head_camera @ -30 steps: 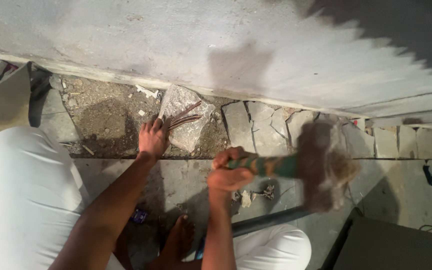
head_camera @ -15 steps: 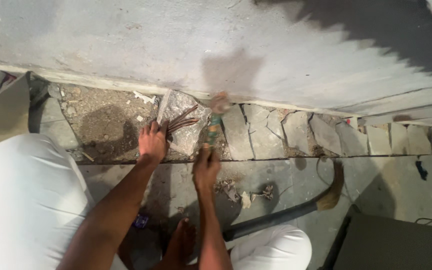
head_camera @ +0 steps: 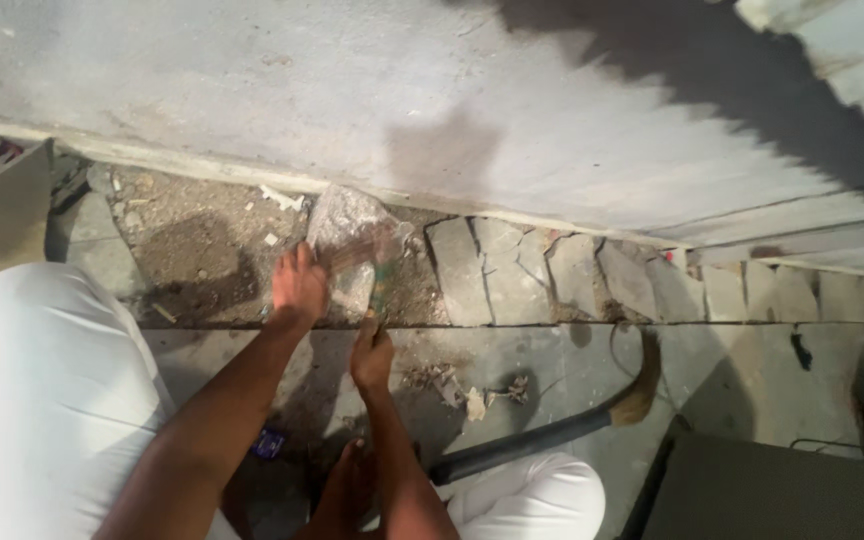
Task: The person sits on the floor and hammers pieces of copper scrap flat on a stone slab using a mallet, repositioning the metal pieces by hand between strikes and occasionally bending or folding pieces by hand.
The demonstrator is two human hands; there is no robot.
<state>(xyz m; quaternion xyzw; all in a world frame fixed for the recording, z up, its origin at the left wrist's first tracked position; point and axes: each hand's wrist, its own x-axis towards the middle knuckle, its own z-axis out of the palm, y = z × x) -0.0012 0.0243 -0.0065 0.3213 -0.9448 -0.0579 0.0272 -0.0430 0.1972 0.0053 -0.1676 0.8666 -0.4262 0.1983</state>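
My left hand (head_camera: 298, 286) rests flat on the left side of a rough grey stone (head_camera: 350, 225) that lies at the foot of a concrete wall (head_camera: 372, 90). Just below the stone, my right hand (head_camera: 372, 356) is closed round the green handle of a hammer (head_camera: 380, 286). The hammer points up toward the stone, and its head is blurred against the stone's right part. Both forearms reach forward from between my knees in white trousers (head_camera: 42, 400).
A row of flat stones (head_camera: 562, 275) is set on edge along the wall to the right. Bare soil (head_camera: 202, 250) lies to the left. A dark long-handled tool (head_camera: 542, 436) lies across the paving, beside dry debris (head_camera: 452, 385). My bare foot (head_camera: 344, 490) and a dark box (head_camera: 782, 490) are near the bottom.
My right hand has swung the hammer from out at the right, down and left onto the stone. The left hand has stayed on the stone.
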